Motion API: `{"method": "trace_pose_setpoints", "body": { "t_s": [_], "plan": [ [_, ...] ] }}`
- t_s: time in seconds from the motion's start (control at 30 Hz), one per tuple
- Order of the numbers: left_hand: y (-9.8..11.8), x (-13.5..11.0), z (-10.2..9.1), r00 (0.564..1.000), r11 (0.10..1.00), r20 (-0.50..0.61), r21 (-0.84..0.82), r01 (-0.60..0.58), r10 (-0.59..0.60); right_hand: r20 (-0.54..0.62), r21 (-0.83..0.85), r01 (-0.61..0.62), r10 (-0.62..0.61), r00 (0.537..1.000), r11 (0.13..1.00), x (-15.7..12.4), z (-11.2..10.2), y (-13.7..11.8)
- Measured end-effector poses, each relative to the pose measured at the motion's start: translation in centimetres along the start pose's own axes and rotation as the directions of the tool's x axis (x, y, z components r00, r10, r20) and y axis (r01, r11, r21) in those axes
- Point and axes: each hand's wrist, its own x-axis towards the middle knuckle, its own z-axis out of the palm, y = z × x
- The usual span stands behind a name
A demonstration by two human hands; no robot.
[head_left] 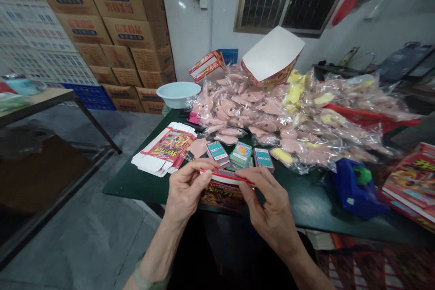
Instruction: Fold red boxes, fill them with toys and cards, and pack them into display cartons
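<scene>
Both hands hold a red printed cardboard box (222, 195) upright at the table's near edge. My left hand (186, 188) pinches the left end of its top flap between thumb and fingers. At the right end of the flap, my right hand (267, 199) grips with its thumb and fingers. Just beyond the box lie small stacks of cards: a teal-topped stack (218, 153) on the left, a green-edged stack (241, 153) in the middle and another teal one (263, 158) on the right. Flat printed box blanks (168, 147) lie in a pile to the left.
Plastic-wrapped pink pieces (234, 104) heap across the back of the green table (136, 188). A blue tape dispenser (355, 190) and filled red boxes (413, 181) stand right. A pale blue basin (179, 94) sits back left. Stacked cartons (127, 31) line the wall.
</scene>
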Motion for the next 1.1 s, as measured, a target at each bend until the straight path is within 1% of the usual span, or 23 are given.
{"method": "trace_pose_setpoints", "body": {
  "t_s": [0.07, 0.13, 0.23, 0.37, 0.43, 0.53, 0.6, 0.63, 0.67, 0.7, 0.73, 0.77, 0.8, 0.83, 0.87, 0.9, 0.93, 0.97, 1.0, 1.03, 1.1],
  "plan": [
    [0.2, 0.2, -0.3, 0.999, 0.999, 0.036, -0.027, 0.024, -0.023, -0.031, -0.026, 0.012, -0.013, 0.999, 1.000, -0.1, 0.3, -0.1],
    [0.1, 0.3, -0.8, 0.998, 0.999, 0.063, -0.045, 0.026, -0.023, -0.065, -0.062, 0.056, -0.060, 0.996, 0.996, -0.3, 0.7, 0.0],
    [-0.4, 0.2, -1.3, 0.997, 0.999, 0.076, -0.029, -0.017, 0.019, -0.082, -0.089, 0.135, -0.142, 0.986, 0.987, -0.9, 1.4, 0.8],
    [-1.3, -0.2, -1.1, 0.990, 0.995, 0.106, 0.029, -0.094, 0.090, -0.127, -0.105, 0.193, -0.205, 0.970, 0.976, -1.8, 2.6, 2.1],
    [-1.5, -0.3, -0.9, 0.982, 0.982, 0.124, 0.109, -0.157, 0.144, -0.152, -0.114, 0.201, -0.217, 0.964, 0.973, -2.2, 3.3, 2.4],
    [-1.4, -0.2, -0.7, 0.960, 0.920, 0.164, 0.290, -0.265, 0.225, -0.185, -0.114, 0.208, -0.227, 0.956, 0.971, -2.5, 4.1, 2.4],
    [-1.2, -0.2, -0.6, 0.946, 0.863, 0.185, 0.390, -0.321, 0.268, -0.170, -0.102, 0.215, -0.230, 0.958, 0.971, -2.4, 4.1, 2.2],
    [-1.1, -0.2, -0.5, 0.939, 0.830, 0.172, 0.441, -0.343, 0.297, -0.149, -0.099, 0.211, -0.224, 0.963, 0.972, -2.3, 3.7, 2.3],
    [-1.1, -0.3, -0.4, 0.935, 0.793, 0.141, 0.499, -0.351, 0.325, -0.133, -0.105, 0.195, -0.208, 0.969, 0.975, -2.2, 2.9, 2.5],
    [-1.1, -0.4, -0.2, 0.928, 0.753, 0.087, 0.559, -0.347, 0.362, -0.141, -0.122, 0.161, -0.178, 0.974, 0.979, -2.1, 1.8, 2.9],
    [-1.2, -0.5, 0.1, 0.912, 0.725, 0.002, 0.606, -0.328, 0.410, -0.186, -0.152, 0.108, -0.135, 0.973, 0.982, -2.1, 0.2, 3.6],
    [-1.4, -0.6, 0.3, 0.904, 0.718, -0.071, 0.635, -0.286, 0.422, -0.272, -0.191, 0.024, -0.076, 0.959, 0.981, -2.1, -1.7, 4.5],
    [-1.7, -0.6, 0.6, 0.890, 0.714, -0.114, 0.646, -0.271, 0.441, -0.385, -0.222, -0.100, 0.007, 0.923, 0.970, -2.3, -4.1, 5.6],
    [-2.0, -0.7, 1.0, 0.884, 0.714, -0.119, 0.642, -0.278, 0.451, -0.504, -0.232, -0.244, 0.098, 0.858, 0.942, -2.6, -6.7, 6.8],
    [-2.5, -0.6, 1.3, 0.887, 0.716, -0.087, 0.628, -0.305, 0.454, -0.609, -0.218, -0.398, 0.195, 0.769, 0.891, -3.0, -9.5, 8.2],
    [-2.9, -0.6, 1.6, 0.886, 0.715, -0.040, 0.608, -0.345, 0.461, -0.685, -0.166, -0.553, 0.308, 0.660, 0.816, -3.4, -12.2, 9.6],
    [-3.3, -0.5, 1.9, 0.890, 0.716, 0.011, 0.589, -0.374, 0.456, -0.715, -0.138, -0.624, 0.358, 0.600, 0.769, -3.9, -14.7, 11.0],
    [-3.7, -0.3, 2.2, 0.890, 0.716, 0.041, 0.578, -0.391, 0.454, -0.720, -0.118, -0.672, 0.403, 0.565, 0.731, -4.3, -16.9, 12.4],
    [-3.9, -0.2, 2.4, 0.888, 0.714, 0.047, 0.576, -0.399, 0.458, -0.701, -0.097, -0.715, 0.463, 0.543, 0.692, -4.7, -18.7, 13.7],
    [-4.1, 0.0, 2.5, 0.883, 0.708, 0.046, 0.579, -0.404, 0.467, -0.667, -0.080, -0.750, 0.524, 0.529, 0.656, -4.9, -20.1, 14.8],
    [-4.3, 0.3, 2.5, 0.861, 0.686, 0.051, 0.581, -0.438, 0.507, -0.583, -0.036, -0.822, 0.656, 0.479, 0.568, -5.1, -21.5, 16.6]
  ]
}}
